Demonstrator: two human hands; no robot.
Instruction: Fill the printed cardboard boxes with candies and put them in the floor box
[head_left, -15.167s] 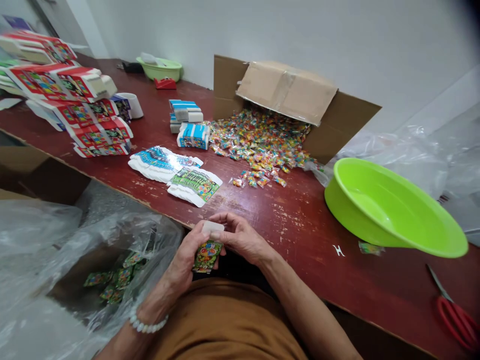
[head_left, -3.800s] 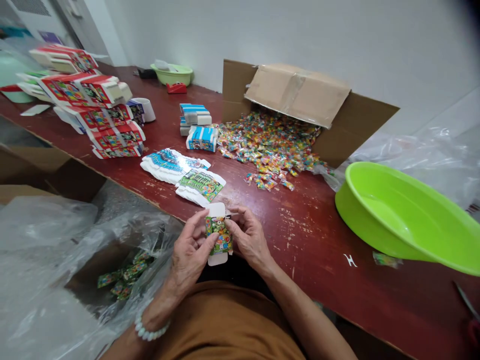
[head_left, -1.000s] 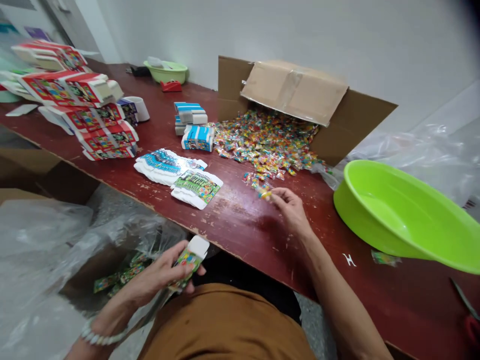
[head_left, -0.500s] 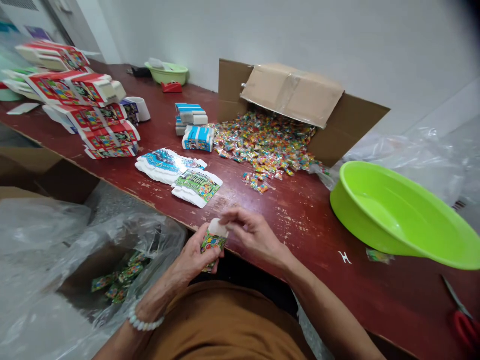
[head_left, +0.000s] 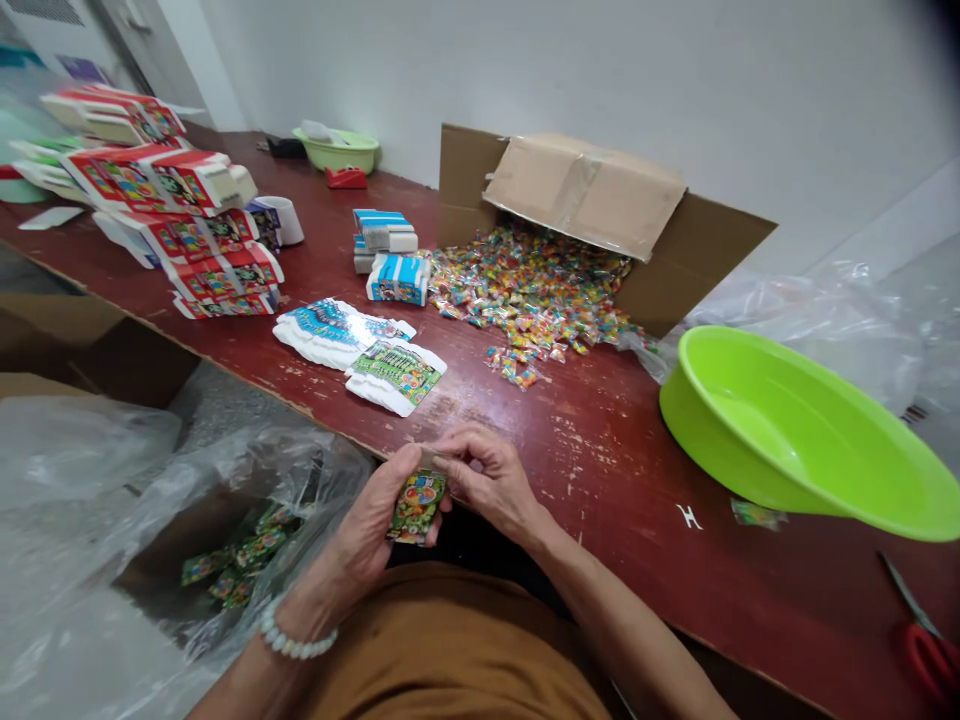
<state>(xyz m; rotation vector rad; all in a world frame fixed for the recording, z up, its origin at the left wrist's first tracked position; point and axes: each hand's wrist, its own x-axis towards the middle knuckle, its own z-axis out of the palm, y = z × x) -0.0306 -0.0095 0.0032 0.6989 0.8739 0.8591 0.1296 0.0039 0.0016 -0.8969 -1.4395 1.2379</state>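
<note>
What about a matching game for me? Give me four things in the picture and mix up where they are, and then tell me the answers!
Things:
1. Small green box
2. Beaded bracelet
3. Wrapped candies
4. Red-handled scissors

Places:
A. Heaped at the mouth of the cardboard box
B. Near the picture's right edge, below the lime-green basin
C. Held in the left hand
D. Around a wrist

Right pairs: 1-C, 2-D, 3-A, 4-B
</note>
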